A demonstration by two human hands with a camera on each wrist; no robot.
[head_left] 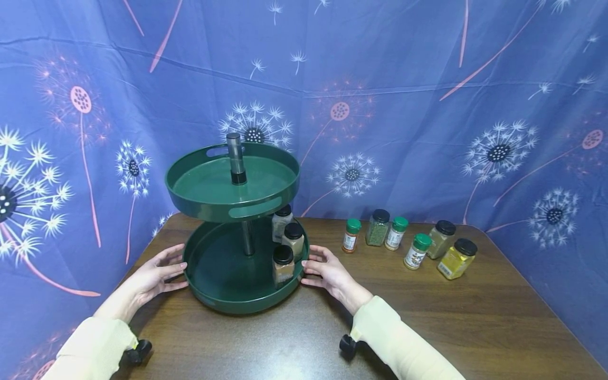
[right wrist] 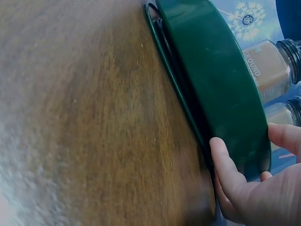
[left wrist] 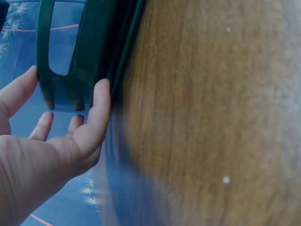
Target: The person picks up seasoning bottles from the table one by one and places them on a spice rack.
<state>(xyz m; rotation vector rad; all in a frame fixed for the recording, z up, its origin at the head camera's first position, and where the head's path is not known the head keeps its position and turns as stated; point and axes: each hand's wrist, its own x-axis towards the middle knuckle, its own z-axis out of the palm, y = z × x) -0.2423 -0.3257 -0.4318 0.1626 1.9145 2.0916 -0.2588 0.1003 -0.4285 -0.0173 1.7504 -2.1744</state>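
The place looked like a small curtained-off nook: dandelion-printed blue cloth [head_left: 408,132] hung in creases behind and on both sides of a wood-grain bench [head_left: 304,338]. Spice jars [head_left: 377,229] and a green two-tier tray [head_left: 214,211] lent it a kitchen flavour, but whether it stood in a home or a studio could not be told.

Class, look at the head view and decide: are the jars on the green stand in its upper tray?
No, the three black-lidded jars stand in the lower tray.
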